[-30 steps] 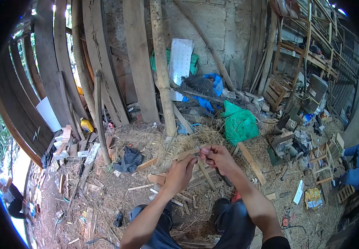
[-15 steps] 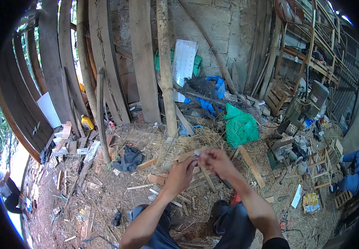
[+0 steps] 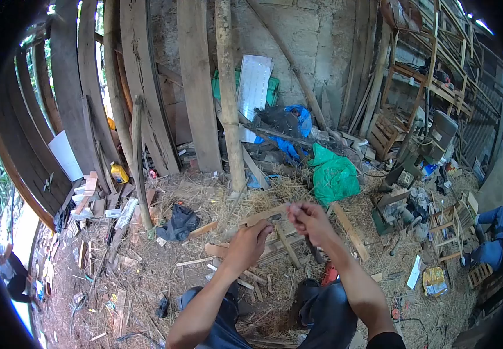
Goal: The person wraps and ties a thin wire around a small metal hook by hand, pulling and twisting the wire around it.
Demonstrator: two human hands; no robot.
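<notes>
My left hand [image 3: 248,245] is closed in a pinch on a small dark-tipped piece [image 3: 274,217] that sticks up past its fingertips. It is too small to name. To the right of it, a short gap apart, my right hand [image 3: 310,223] has its fingers curled together, and what they hold, if anything, cannot be made out. A dark strip-like object [image 3: 314,251] shows just under my right hand. Both hands are above my knees, over wood strips [image 3: 286,247] on the straw-covered ground.
A green plastic bag [image 3: 334,175] and a plank [image 3: 351,232] lie ahead, right of centre. A black bag [image 3: 178,223] lies left. Wooden posts [image 3: 230,99] stand ahead. One person [image 3: 492,235] is at the far right, another [image 3: 13,270] at the far left.
My hands have moved apart; the right hand has drawn back from the small piece at my left fingertips. The view has shifted slightly.
</notes>
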